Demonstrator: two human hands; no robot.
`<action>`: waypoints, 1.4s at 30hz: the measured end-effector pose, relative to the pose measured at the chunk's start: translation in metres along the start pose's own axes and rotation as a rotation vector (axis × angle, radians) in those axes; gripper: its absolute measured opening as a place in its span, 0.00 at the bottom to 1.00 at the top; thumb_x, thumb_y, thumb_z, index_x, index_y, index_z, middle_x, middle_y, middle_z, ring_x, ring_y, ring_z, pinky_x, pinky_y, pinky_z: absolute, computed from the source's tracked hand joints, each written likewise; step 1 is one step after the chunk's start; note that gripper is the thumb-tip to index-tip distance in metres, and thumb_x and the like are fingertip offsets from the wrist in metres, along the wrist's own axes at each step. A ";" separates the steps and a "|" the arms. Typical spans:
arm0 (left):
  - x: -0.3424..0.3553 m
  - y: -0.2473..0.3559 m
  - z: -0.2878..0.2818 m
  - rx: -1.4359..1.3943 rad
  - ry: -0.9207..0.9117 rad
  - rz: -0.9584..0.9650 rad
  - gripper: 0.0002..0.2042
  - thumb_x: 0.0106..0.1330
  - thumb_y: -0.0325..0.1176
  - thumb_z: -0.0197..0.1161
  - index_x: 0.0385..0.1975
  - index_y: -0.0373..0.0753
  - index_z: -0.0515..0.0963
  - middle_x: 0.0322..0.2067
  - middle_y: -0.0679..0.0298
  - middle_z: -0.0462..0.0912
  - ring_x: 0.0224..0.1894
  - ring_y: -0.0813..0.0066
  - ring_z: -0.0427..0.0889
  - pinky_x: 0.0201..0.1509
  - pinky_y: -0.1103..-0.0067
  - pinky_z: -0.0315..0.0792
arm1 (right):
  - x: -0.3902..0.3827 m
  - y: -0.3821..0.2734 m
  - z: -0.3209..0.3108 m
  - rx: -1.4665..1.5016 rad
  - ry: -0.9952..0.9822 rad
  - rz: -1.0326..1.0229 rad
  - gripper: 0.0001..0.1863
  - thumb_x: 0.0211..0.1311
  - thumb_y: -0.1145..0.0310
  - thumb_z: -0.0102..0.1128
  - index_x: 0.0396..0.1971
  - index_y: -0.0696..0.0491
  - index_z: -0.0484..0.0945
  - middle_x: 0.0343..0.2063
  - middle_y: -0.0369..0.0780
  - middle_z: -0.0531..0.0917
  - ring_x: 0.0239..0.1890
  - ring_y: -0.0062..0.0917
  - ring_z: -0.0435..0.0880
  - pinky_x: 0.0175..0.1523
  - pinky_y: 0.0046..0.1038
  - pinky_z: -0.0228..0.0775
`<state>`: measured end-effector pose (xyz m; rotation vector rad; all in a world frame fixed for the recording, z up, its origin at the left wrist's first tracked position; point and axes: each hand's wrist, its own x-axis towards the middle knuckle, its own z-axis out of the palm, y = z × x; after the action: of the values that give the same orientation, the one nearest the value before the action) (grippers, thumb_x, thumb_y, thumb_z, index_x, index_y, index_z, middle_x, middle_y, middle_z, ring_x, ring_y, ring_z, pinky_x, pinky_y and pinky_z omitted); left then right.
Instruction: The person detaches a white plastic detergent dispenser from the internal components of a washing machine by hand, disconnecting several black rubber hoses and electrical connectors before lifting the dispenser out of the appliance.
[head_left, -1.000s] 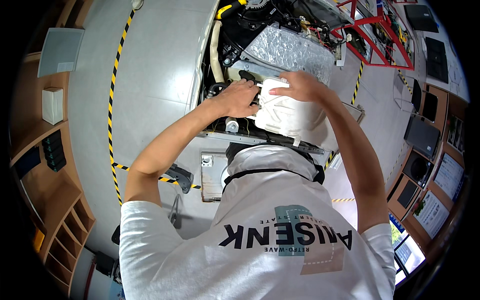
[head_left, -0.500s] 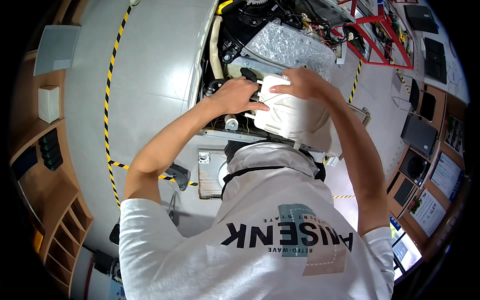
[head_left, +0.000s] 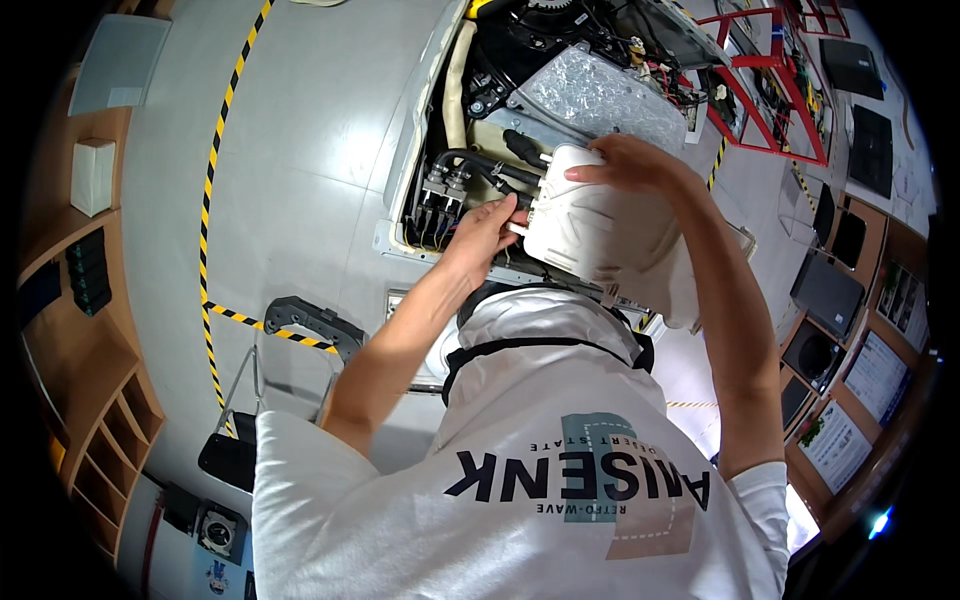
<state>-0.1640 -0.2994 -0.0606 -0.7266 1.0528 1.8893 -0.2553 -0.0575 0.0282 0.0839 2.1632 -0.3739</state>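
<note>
The white plastic box (head_left: 590, 235) sat over the near, right-hand part of an open machine casing (head_left: 394, 240), its ribbed face turned up toward the camera. The right hand (head_left: 637, 165) had its grip clamped on the box's far edge, the thumb lying across the face and the other fingers going over and behind the edge. The left hand (head_left: 480, 240) was at the box's left side, beside a short white spout (head_left: 517, 229); its thumb and fingers were close together there (whether they pinched a hose end or only touched the box, I could not tell).

A black hose (head_left: 475, 160) ran from beside some grey valves (head_left: 443, 185) toward the box's left side. Beyond the box lay a silvery, crinkled sheet (head_left: 605, 100), and a cream tube (head_left: 457, 85) stretched along the casing's left wall. On the floor to the left, a dark grey arched part (head_left: 340, 332) lay near yellow-and-black tape (head_left: 207, 300).
</note>
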 end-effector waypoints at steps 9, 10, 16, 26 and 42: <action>0.020 -0.024 0.009 -0.304 -0.128 0.134 0.11 0.73 0.40 0.60 0.34 0.39 0.79 0.25 0.70 0.79 0.27 0.84 0.74 0.35 0.85 0.70 | -0.003 -0.007 -0.005 0.003 -0.099 0.028 0.47 0.51 0.27 0.60 0.47 0.62 0.81 0.45 0.52 0.84 0.48 0.40 0.83 0.53 0.38 0.72; 0.027 -0.031 0.007 -0.297 -0.121 0.186 0.11 0.72 0.40 0.62 0.33 0.39 0.78 0.23 0.70 0.78 0.25 0.84 0.74 0.32 0.85 0.69 | -0.003 -0.008 -0.005 0.001 -0.115 0.025 0.47 0.51 0.27 0.59 0.44 0.63 0.82 0.42 0.51 0.84 0.46 0.39 0.83 0.50 0.38 0.73; 0.028 -0.033 0.017 -0.106 0.075 0.280 0.13 0.70 0.37 0.65 0.24 0.41 0.75 0.19 0.71 0.76 0.20 0.85 0.72 0.24 0.85 0.64 | 0.007 0.014 0.011 -0.056 -0.020 0.010 0.49 0.50 0.24 0.57 0.32 0.68 0.82 0.27 0.49 0.82 0.31 0.32 0.80 0.38 0.39 0.70; 0.029 -0.031 0.020 0.136 0.281 0.415 0.19 0.69 0.34 0.65 0.15 0.39 0.71 0.15 0.72 0.72 0.18 0.87 0.65 0.21 0.82 0.56 | 0.000 -0.005 0.004 -0.079 -0.152 0.059 0.56 0.49 0.22 0.55 0.50 0.69 0.78 0.46 0.56 0.83 0.50 0.40 0.82 0.52 0.39 0.72; 0.016 -0.036 0.026 -0.320 0.065 0.220 0.18 0.75 0.47 0.57 0.30 0.37 0.77 0.23 0.68 0.77 0.24 0.81 0.70 0.31 0.82 0.68 | -0.003 -0.003 0.001 -0.052 -0.045 -0.009 0.56 0.50 0.25 0.60 0.55 0.70 0.74 0.54 0.60 0.78 0.57 0.47 0.78 0.61 0.40 0.69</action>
<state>-0.1422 -0.2599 -0.0745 -0.8864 0.9090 2.2696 -0.2530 -0.0606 0.0308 0.0358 2.1281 -0.3215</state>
